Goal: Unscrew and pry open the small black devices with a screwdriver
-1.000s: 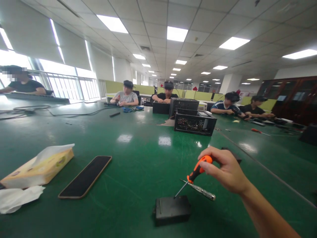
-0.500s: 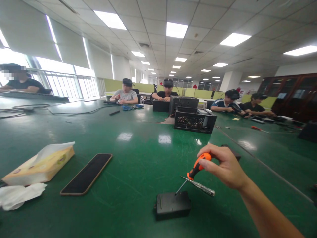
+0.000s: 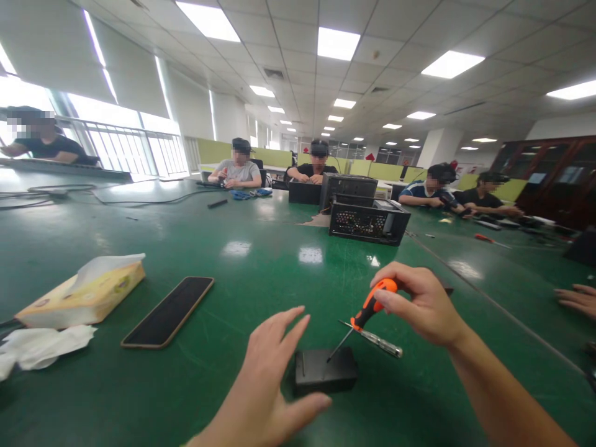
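A small black box (image 3: 326, 370) lies on the green table (image 3: 233, 292) in front of me. My right hand (image 3: 421, 304) is closed round the orange handle of a screwdriver (image 3: 367, 310), whose thin shaft slants down with its tip on the box's top. My left hand (image 3: 267, 391) hovers just left of the box, fingers spread and holding nothing. A second metal tool (image 3: 375, 339) lies on the table behind the box.
A dark phone (image 3: 168, 311), a tissue box (image 3: 81, 292) and a crumpled tissue (image 3: 41, 346) lie at the left. Black computer cases (image 3: 367, 218) stand mid-table. Several people sit along the far side. Another person's hand (image 3: 577, 299) rests at the right edge.
My left hand has come into view from below, beside the black box. The right hand keeps the screwdriver on the box. Another person's hand has appeared at the right edge.
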Action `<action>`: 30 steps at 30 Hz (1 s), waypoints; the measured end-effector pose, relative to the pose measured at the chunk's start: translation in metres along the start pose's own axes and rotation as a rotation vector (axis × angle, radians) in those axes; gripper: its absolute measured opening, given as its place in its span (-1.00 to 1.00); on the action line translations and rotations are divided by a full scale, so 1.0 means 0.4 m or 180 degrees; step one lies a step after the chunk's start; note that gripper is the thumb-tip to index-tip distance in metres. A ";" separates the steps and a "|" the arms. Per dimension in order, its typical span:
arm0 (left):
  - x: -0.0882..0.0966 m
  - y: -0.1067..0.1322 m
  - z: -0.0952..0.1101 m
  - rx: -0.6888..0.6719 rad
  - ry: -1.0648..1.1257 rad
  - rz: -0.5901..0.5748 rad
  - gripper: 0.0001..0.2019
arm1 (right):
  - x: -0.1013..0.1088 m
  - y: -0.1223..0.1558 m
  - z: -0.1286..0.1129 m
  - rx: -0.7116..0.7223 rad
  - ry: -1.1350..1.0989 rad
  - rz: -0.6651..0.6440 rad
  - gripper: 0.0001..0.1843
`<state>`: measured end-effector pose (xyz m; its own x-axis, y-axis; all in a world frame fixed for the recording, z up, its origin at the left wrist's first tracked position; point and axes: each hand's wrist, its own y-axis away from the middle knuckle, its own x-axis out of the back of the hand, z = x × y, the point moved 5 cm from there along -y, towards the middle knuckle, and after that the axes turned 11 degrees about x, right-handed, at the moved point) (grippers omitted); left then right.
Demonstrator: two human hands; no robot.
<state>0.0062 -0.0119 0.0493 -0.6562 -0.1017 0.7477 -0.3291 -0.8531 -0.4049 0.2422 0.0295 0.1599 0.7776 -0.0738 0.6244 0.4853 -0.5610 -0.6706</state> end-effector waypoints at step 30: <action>-0.084 -0.072 -0.031 0.0180 0.0867 -0.0402 -0.68 | -0.033 0.000 0.000 0.0139 0.0048 -0.0310 -0.86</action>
<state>0.0294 0.0224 0.0294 -0.7730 0.1416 0.6185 -0.3863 -0.8782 -0.2818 0.2322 0.0305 0.1515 0.7199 -0.0333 0.6933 0.5755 -0.5298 -0.6230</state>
